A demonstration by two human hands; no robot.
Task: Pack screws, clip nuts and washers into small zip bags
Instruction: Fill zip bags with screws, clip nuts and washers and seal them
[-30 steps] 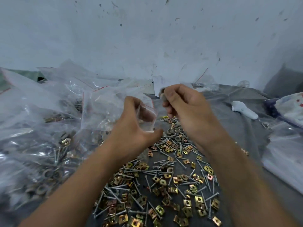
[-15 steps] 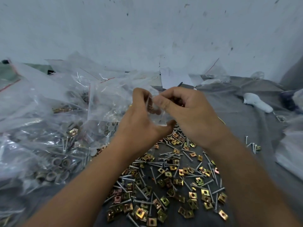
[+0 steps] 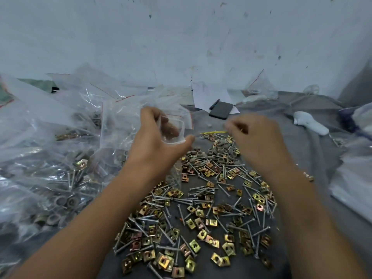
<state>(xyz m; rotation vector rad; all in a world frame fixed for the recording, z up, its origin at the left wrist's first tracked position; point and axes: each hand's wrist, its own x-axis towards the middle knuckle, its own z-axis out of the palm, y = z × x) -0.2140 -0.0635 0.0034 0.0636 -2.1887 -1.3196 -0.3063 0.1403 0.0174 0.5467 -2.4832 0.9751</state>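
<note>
With your left hand [image 3: 161, 146] holding the small zip bag [image 3: 172, 129] open-mouthed above the table [image 3: 302, 150], lower your right hand [image 3: 259, 141] (grip loosely curled, contents indeterminate) to the washers [image 3: 219, 148] for the next pick.

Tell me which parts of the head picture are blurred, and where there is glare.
Head view: the right hand is smeared by motion blur; the left hand and its small zip bag are sharper; glare streaks the filled bags at left; the wide lens bends the edges; light is soft and even.
</note>
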